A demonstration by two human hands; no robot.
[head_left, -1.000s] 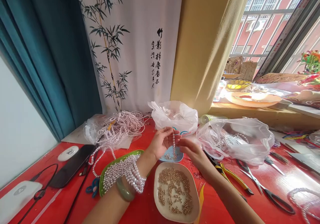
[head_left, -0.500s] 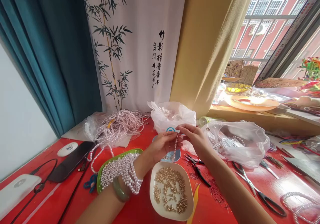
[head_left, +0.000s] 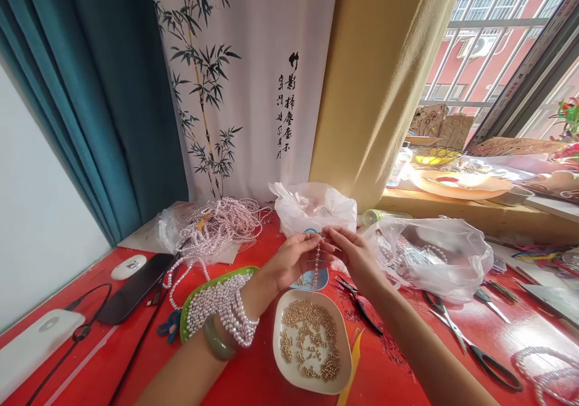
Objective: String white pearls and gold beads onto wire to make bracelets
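Hands pinching short bead strand point(head_left: 317, 262) above white dish point(head_left: 312, 374): left hand point(head_left: 289, 260) and right hand point(head_left: 355, 253) closed, needing steady tension, keeping beads over dish.

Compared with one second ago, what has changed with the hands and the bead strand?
The right hand rose from below the left hand's fingertips to meet the left hand at the top of the bead strand, which both now pinch. The pliers beside the right wrist, yellow-handled earlier, are no longer seen. The bead dish and scissors stayed put.
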